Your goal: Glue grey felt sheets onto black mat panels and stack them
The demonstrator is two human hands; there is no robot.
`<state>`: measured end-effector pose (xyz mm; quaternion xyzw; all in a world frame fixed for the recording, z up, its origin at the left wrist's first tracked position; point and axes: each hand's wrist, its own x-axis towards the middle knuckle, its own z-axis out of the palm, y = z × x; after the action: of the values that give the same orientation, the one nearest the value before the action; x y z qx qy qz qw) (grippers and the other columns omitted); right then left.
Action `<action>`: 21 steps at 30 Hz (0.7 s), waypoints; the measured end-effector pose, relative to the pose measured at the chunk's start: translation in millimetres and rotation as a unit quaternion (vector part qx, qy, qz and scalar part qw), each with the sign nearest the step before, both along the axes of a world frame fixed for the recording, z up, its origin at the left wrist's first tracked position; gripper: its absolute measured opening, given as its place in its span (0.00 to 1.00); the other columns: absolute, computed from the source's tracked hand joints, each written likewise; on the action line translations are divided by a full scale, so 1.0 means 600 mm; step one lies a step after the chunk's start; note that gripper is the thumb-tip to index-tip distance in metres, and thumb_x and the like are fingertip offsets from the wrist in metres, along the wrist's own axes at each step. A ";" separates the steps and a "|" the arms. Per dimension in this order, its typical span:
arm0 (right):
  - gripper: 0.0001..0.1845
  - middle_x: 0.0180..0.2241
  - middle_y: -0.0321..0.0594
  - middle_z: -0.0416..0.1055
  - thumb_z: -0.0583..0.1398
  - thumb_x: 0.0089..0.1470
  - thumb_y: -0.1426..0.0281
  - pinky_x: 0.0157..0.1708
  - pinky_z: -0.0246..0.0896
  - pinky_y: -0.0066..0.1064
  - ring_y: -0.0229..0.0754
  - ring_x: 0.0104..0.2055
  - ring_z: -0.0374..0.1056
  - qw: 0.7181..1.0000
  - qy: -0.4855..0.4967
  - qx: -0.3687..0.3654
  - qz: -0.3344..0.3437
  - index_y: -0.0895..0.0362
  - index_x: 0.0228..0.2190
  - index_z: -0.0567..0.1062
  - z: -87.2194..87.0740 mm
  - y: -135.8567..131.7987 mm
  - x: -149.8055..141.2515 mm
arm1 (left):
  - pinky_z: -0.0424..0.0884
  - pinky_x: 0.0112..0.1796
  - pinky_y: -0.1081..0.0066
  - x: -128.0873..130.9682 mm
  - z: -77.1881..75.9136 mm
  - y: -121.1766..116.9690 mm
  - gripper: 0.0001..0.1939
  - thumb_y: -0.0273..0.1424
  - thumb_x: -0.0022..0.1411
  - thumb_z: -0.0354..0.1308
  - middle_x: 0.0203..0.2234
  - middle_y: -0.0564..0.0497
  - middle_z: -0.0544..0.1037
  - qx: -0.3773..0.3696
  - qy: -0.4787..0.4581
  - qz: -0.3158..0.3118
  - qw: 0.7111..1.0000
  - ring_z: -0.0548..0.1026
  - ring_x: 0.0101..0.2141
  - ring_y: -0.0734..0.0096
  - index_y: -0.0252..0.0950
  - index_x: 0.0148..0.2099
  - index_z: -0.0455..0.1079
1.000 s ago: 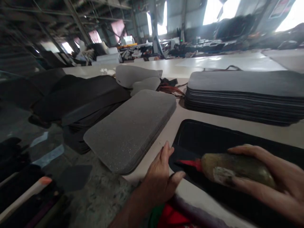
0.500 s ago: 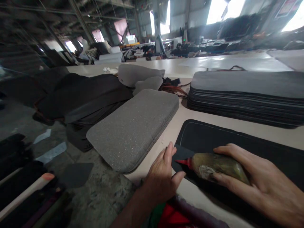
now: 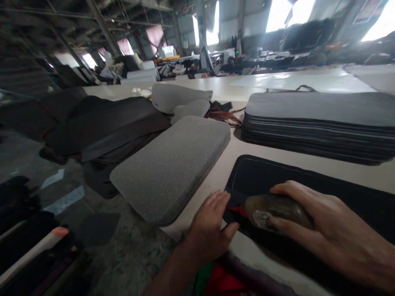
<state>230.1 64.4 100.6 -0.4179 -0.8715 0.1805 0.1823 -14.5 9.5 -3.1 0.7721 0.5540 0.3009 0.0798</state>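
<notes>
My right hand [image 3: 333,230] is wrapped around a grimy, yellowish squeeze bottle [image 3: 277,210] with a red nozzle [image 3: 238,210]. The bottle lies nearly level, its nozzle pointing left, low over the near left corner of a black panel [image 3: 296,181]. A pale stitched line runs along that panel's border. My left hand [image 3: 206,228] rests at the panel's left edge, fingers stretched out and thumb apart. Its fingertips are at the corner, close to the nozzle tip. Whether they press on the panel or only touch its edge, I cannot tell.
Left of the panel lies a stack of grey, speckled rounded pieces [image 3: 175,164]. A tall stack of dark sheets [image 3: 317,119] stands behind the panel. Black material [image 3: 120,123] hangs over the table's left side. Orange-tipped roll [image 3: 46,244] sits low at left.
The bottle and my right hand have shifted slightly left, and the nozzle is nearer my left fingers. My left fingers have flattened and come down a little at the panel's edge.
</notes>
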 end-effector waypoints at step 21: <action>0.18 0.32 0.34 0.77 0.59 0.59 0.50 0.23 0.66 0.30 0.42 0.27 0.72 0.999 -0.025 -0.004 -0.039 0.48 0.44 0.73 0.018 -0.001 0.034 | 0.67 0.62 0.48 -0.002 -0.001 0.002 0.28 0.32 0.61 0.61 0.60 0.35 0.70 0.022 0.022 -0.005 0.999 0.66 0.62 0.51 0.26 0.61 0.64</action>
<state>250.5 63.8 111.6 -0.4566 -0.8581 0.1662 0.1656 -15.9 10.6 -3.5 0.7828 0.5453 0.2954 0.0515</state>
